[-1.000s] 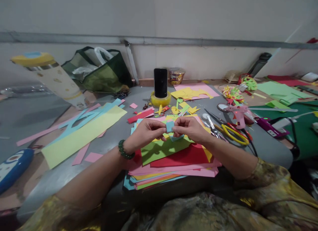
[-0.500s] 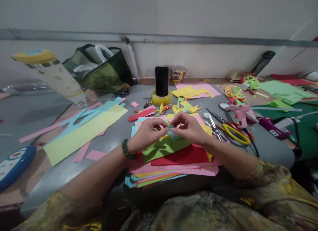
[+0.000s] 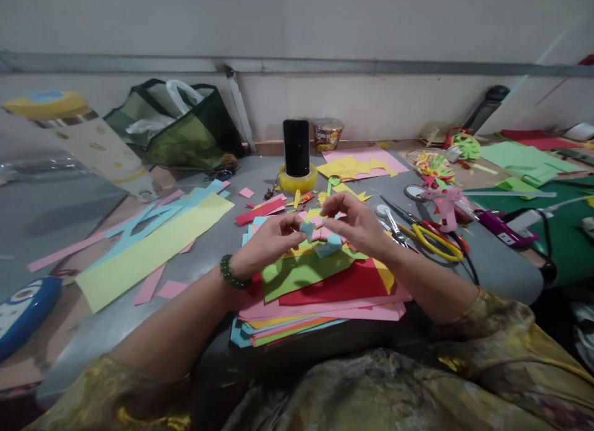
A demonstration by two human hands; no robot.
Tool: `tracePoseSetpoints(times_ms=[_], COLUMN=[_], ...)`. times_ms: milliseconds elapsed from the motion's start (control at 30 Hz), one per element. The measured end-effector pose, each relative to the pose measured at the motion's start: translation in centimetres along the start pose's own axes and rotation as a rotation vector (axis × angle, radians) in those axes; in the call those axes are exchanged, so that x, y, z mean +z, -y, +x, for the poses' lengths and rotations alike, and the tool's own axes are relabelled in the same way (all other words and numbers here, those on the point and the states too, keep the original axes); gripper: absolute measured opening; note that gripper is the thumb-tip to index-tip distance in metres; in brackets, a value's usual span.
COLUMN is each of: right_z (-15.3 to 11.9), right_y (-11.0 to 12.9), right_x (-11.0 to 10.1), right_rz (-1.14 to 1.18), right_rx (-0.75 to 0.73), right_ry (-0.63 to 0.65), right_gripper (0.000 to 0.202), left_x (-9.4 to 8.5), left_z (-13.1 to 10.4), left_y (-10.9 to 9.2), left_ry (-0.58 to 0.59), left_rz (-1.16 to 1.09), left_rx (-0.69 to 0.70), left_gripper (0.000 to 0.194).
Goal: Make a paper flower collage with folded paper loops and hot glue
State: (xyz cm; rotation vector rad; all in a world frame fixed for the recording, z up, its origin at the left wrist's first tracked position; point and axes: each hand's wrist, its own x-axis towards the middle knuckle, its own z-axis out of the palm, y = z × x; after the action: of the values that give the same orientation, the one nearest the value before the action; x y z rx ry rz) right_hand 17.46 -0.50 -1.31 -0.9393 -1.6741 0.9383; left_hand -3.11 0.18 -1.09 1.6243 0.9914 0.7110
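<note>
Between the thumb and forefinger of my left hand is a small blue paper piece. Just right of it, my right hand hovers with thumb and fingers apart, nothing visible between them. Both hands are over a stack of coloured paper, with a green sheet and a red sheet on top. Small pink pieces and a light blue piece lie between and below the hands.
A phone stands in a yellow tape roll behind the stack. On the right are yellow-handled scissors and a pink glue gun. Paper strips, a tilted bottle and a green bag are on the left.
The hands have parted; my right hand has let go of the small blue piece and opened, while my left hand keeps it. The view has shifted slightly.
</note>
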Motion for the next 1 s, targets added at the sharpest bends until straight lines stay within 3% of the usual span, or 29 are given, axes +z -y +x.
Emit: tracePoseSetpoints(times_ms=[67,133,233,367,467,533,633,700,767,867,1000], right_z=[0.2,0.0,-0.8,-1.7,-1.7,-1.5,-1.3,-1.3,-1.4,-1.5,-1.6], right_y=[0.1,0.2,0.1,-0.3,-0.5,-0.4,0.0,0.3,0.5,0.5,0.0], right_x=[-1.1,-1.6,-0.9,0.9,1.0,0.4,-0.6,-0.8,-0.7,-0.4,-0.3], right_rz=[-0.14,-0.274,-0.524,-0.831,-0.818,-0.725,-0.628,-0.647,-0.712,-0.806,-0.793], right_rx=[0.004,0.001,-0.071,-0.136,-0.152,-0.213,-0.407,-0.557,-0.688,-0.831,-0.841], right_ry=[0.032,0.142,0.274,0.313,0.299,0.247,0.152,0.112,0.105,0.116,0.136], right_gripper=[0.024,0.026,0.031,0.021,0.007,0.006,0.009,0.011,0.014,0.019,0.019], left_x=[-0.7,-1.5,-2.5,-3.0,-2.4,-1.6,-0.5,0.1,0.5,0.6,0.7], left_z=[0.3,0.6,0.8,0.4,-0.1,-0.4,-0.8,-0.8,-0.7,-0.5,-0.3], left_y=[0.2,0.4,0.4,0.2,-0.3,-0.6,-0.9,-0.8,-0.7,-0.4,-0.1], left_ry=[-0.044,-0.046,-0.058,-0.196,-0.221,-0.125,0.091,0.164,0.165,0.138,0.074], left_rz=[0.111,0.272,0.484,0.558,0.458,0.329,0.109,-0.032,-0.164,-0.285,-0.296], left_rx=[-0.037,-0.09,-0.123,0.018,0.154,0.146,-0.036,-0.163,-0.229,-0.24,-0.21], left_gripper=[0.031,0.036,0.05,0.049,0.031,0.023,0.034,0.048,0.056,0.052,0.039])
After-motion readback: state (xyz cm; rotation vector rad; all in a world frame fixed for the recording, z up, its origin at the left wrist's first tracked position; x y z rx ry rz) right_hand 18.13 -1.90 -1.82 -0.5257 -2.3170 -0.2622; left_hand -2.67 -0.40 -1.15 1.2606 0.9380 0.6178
